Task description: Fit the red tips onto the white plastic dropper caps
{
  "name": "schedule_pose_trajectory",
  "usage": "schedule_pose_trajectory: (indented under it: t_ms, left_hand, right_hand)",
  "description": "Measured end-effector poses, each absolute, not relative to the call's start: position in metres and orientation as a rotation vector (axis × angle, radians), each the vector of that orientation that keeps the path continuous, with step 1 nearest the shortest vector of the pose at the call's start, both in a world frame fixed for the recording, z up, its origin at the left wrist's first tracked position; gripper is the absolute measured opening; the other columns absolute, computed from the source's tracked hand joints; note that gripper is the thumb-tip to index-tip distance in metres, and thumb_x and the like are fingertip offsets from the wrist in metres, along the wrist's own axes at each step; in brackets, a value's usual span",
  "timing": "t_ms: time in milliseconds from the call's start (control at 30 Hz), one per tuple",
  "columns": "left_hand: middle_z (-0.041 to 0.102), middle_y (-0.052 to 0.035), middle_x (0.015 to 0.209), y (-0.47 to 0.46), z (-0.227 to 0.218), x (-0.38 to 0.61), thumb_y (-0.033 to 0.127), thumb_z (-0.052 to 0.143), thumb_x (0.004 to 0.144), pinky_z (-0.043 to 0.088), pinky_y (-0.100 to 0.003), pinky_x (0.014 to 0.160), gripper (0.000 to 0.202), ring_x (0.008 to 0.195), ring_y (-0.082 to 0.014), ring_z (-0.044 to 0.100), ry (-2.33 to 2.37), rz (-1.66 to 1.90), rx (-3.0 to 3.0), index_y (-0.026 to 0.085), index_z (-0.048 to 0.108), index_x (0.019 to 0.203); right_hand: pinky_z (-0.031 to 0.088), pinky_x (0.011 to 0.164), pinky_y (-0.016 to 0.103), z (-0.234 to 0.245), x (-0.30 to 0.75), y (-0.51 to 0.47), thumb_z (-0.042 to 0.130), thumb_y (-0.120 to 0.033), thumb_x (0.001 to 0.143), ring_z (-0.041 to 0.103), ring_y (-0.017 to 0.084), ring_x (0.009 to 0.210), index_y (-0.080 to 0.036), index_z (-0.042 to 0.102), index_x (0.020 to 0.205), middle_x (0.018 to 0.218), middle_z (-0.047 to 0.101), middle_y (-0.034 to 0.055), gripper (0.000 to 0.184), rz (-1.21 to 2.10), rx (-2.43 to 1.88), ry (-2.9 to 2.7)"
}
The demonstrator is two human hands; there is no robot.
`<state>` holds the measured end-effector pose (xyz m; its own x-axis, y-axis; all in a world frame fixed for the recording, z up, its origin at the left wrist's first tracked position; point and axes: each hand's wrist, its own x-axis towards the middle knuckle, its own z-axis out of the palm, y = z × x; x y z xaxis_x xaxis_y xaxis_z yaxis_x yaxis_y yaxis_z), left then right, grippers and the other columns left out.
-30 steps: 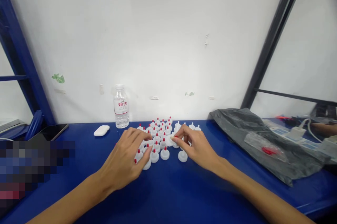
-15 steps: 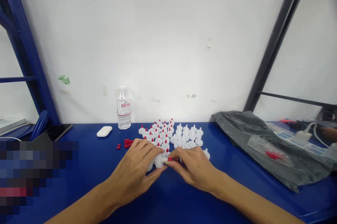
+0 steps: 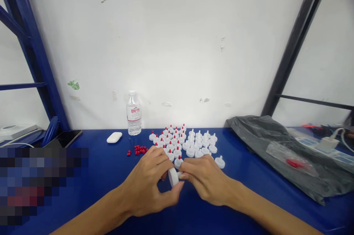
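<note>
Between the thumb and fingers of my left hand (image 3: pixel 151 183) is a white nozzle cap (image 3: pixel 173 177), turned on its side with its spout toward the right. My right hand (image 3: pixel 206 179) pinches the spout's end, where a red tip cap was visible half a second ago; the fingertips now hide it. Just behind the hands stands a group of white nozzle caps with red tips (image 3: pixel 176 143). To their right are several white nozzle caps with bare spouts (image 3: pixel 198 141), one of them (image 3: pixel 220 162) apart. Loose red tip caps (image 3: pixel 140 149) lie left of the group.
At the back left stand a water bottle (image 3: pixel 134 115) and a white rounded case (image 3: pixel 114 137). A dark phone-like slab (image 3: pixel 65 139) lies farther left. On the right, a grey plastic bag (image 3: pixel 276 161) carries a clear bag with red pieces (image 3: pixel 295 163). The wall (image 3: pixel 177 43) closes the back.
The held nozzle cap has tilted and come slightly nearer. My right fingers have closed over the red tip cap, which no longer shows. The whole view has shifted slightly.
</note>
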<state>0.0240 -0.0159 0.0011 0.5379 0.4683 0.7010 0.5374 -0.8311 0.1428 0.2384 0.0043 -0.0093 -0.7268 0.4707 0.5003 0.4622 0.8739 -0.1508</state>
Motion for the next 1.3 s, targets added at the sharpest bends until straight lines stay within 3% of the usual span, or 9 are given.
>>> schedule_pose_trajectory:
  t_ms: [200, 367, 500, 667, 833, 967, 1067, 1200, 1300]
  left_hand:
    - [0.055, 0.0027, 0.054, -0.014, 0.011, 0.031, 0.030, 0.062, 0.083, 0.038, -0.028, 0.059, 0.031, 0.055, -0.0113, 0.047, -1.276, -1.269, -2.906, 0.018, 0.050, 0.056]
    - [0.052, 0.0003, 0.049, 0.004, 0.015, 0.009, 0.055, 0.048, 0.088, 0.032, -0.026, 0.048, 0.053, 0.047, -0.0113, 0.043, -1.552, -1.667, -3.036, 0.019, 0.049, 0.050]
    - [0.046, 0.0025, 0.050, 0.038, 0.036, -0.047, 0.056, 0.056, 0.085, 0.031, -0.024, 0.045, 0.044, 0.048, -0.0113, 0.040, -1.788, -2.423, -2.298, 0.018, 0.060, 0.063]
    - [0.048, 0.0002, 0.063, 0.061, 0.047, -0.086, 0.048, 0.062, 0.080, 0.029, -0.020, 0.042, 0.036, 0.058, -0.0119, 0.042, -1.839, -2.631, -1.706, 0.013, 0.068, 0.074]
    - [0.060, -0.0048, 0.079, 0.060, 0.038, -0.079, 0.050, 0.069, 0.073, 0.036, -0.019, 0.046, 0.042, 0.072, -0.0152, 0.048, -1.971, -2.539, -1.741, 0.012, 0.075, 0.088]
    - [0.062, -0.0040, 0.081, 0.057, 0.037, -0.074, 0.053, 0.070, 0.072, 0.036, -0.020, 0.046, 0.044, 0.073, -0.0157, 0.049, -1.961, -2.438, -1.786, 0.014, 0.077, 0.090]
    - [0.063, -0.0027, 0.080, 0.057, 0.036, -0.072, 0.055, 0.069, 0.073, 0.034, -0.022, 0.046, 0.044, 0.064, -0.0135, 0.048, -1.994, -2.362, -1.826, 0.015, 0.076, 0.089]
    - [0.063, -0.0014, 0.073, 0.056, 0.032, -0.067, 0.057, 0.067, 0.076, 0.036, -0.024, 0.049, 0.043, 0.060, -0.0131, 0.048, -1.934, -2.239, -1.908, 0.015, 0.073, 0.080]
    - [0.062, -0.0005, 0.073, 0.051, 0.028, -0.057, 0.054, 0.068, 0.078, 0.042, -0.023, 0.057, 0.041, 0.066, -0.0152, 0.054, -1.792, -2.079, -2.033, 0.016, 0.074, 0.091]
  right_hand:
    - [0.022, 0.053, 0.025, -0.003, 0.230, 0.007, 0.036, -0.026, 0.102, 0.039, 0.010, 0.052, -0.020, 0.051, 0.079, 0.068, 0.053, -0.0020, 0.028, -0.084, -0.633, -2.384]
    - [0.026, 0.054, 0.026, 0.001, 0.244, 0.012, 0.036, -0.022, 0.100, 0.042, 0.011, 0.053, -0.020, 0.051, 0.078, 0.069, 0.054, -0.0009, 0.026, -0.162, -0.705, -2.284]
    - [0.031, 0.057, 0.026, 0.009, 0.265, 0.028, 0.033, -0.029, 0.105, 0.047, 0.012, 0.058, -0.020, 0.051, 0.079, 0.070, 0.055, -0.0002, 0.032, -0.137, -0.995, -2.071]
    - [0.036, 0.060, 0.026, 0.022, 0.237, 0.033, 0.035, -0.028, 0.105, 0.059, 0.014, 0.074, -0.023, 0.061, 0.111, 0.101, 0.064, 0.0043, 0.027, -0.198, -0.936, -2.402]
    - [0.028, 0.052, 0.027, 0.040, 0.171, 0.037, 0.049, -0.011, 0.095, 0.060, 0.013, 0.077, -0.021, 0.065, 0.111, 0.106, 0.067, 0.0052, 0.025, -0.392, -0.643, -2.723]
    - [0.023, 0.049, 0.027, 0.039, 0.130, 0.060, 0.061, -0.027, 0.094, 0.061, 0.015, 0.075, -0.024, 0.067, 0.106, 0.079, 0.068, 0.0001, 0.013, -0.353, -0.594, -2.848]
    - [0.022, 0.050, 0.027, 0.032, 0.117, 0.078, 0.067, -0.042, 0.091, 0.060, 0.016, 0.071, -0.024, 0.070, 0.099, 0.071, 0.067, 0.0005, 0.020, -0.351, -0.622, -2.912]
    - [0.028, 0.055, 0.026, 0.035, 0.125, 0.086, 0.050, -0.057, 0.096, 0.061, 0.018, 0.072, -0.022, 0.071, 0.098, 0.074, 0.068, 0.0041, 0.041, -0.344, -0.684, -2.809]
    - [0.031, 0.060, 0.027, 0.046, 0.144, 0.082, 0.037, -0.055, 0.102, 0.062, 0.017, 0.075, -0.021, 0.069, 0.094, 0.076, 0.068, 0.0045, 0.047, -0.297, -0.832, -2.621]
